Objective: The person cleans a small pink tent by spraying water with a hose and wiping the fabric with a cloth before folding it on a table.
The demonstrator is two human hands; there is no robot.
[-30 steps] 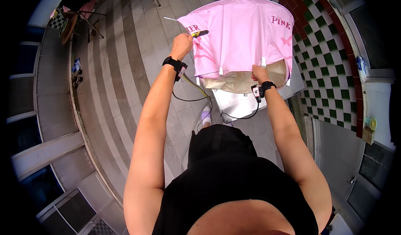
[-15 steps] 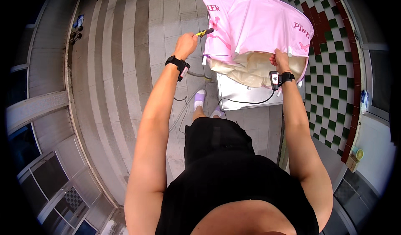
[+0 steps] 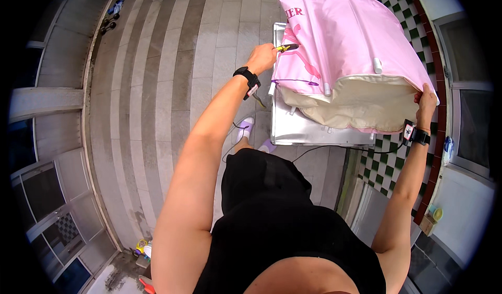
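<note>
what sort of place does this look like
Probably a courtyard or walkway beside a building: striped grey paving underfoot, framed windows along the left side, and green-and-white checkered tiles on the right.

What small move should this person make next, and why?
Perhaps ease the yellow-and-black tool in the left hand slightly leftward, clear of the pink fabric cover. The tool's dark end overlaps the cover in this view, though I can't tell whether they touch, and the right hand grips the cover's lower right edge, so a tug might snag it.
</note>
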